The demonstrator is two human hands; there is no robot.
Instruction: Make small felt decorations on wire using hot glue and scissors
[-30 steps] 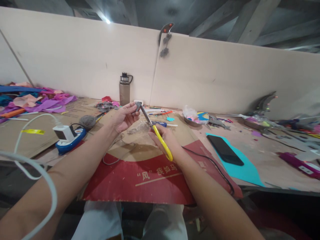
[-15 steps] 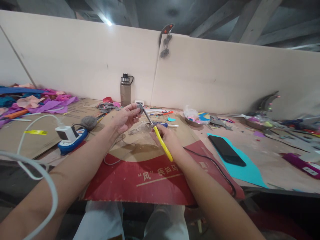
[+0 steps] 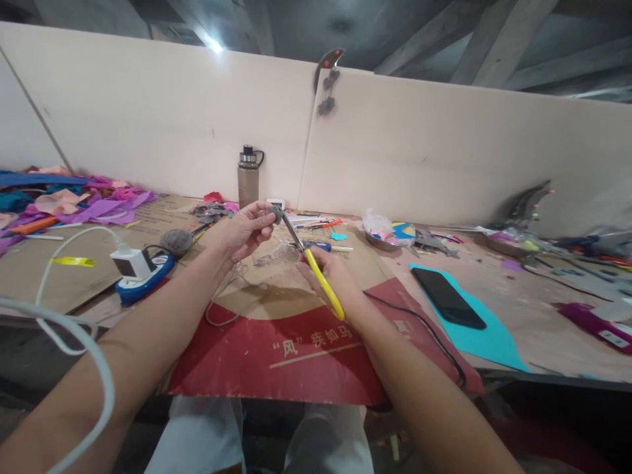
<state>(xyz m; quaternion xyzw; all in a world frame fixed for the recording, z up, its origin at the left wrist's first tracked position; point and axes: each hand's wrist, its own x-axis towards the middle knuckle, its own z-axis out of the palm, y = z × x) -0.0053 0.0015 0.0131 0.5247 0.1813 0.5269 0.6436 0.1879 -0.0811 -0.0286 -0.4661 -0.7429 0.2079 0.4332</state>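
Observation:
My left hand (image 3: 251, 230) is raised over the work surface, its thumb and fingertips pinching a small fuzzy grey piece (image 3: 276, 212). From the right, yellow-handled scissors (image 3: 318, 276) reach up to this piece, their metal tips meeting it at the fingertips. My right hand (image 3: 328, 266) is wrapped around the handles, and part of its grip is hidden behind them. Whether the blades are parted is too small to tell. Loose grey yarn (image 3: 237, 289) trails on the cardboard below my left hand.
Red-and-brown cardboard (image 3: 276, 375) covers the table before me. A yarn ball (image 3: 176, 242), a blue power strip (image 3: 143, 280) and a white cable stand left. Behind is a bottle (image 3: 248, 181); rightward lie a bowl (image 3: 388, 243) and a phone (image 3: 447, 296).
Both hands stay nearly in place. The grey piece has turned slightly in my left fingertips and shows more, with the scissors still at it.

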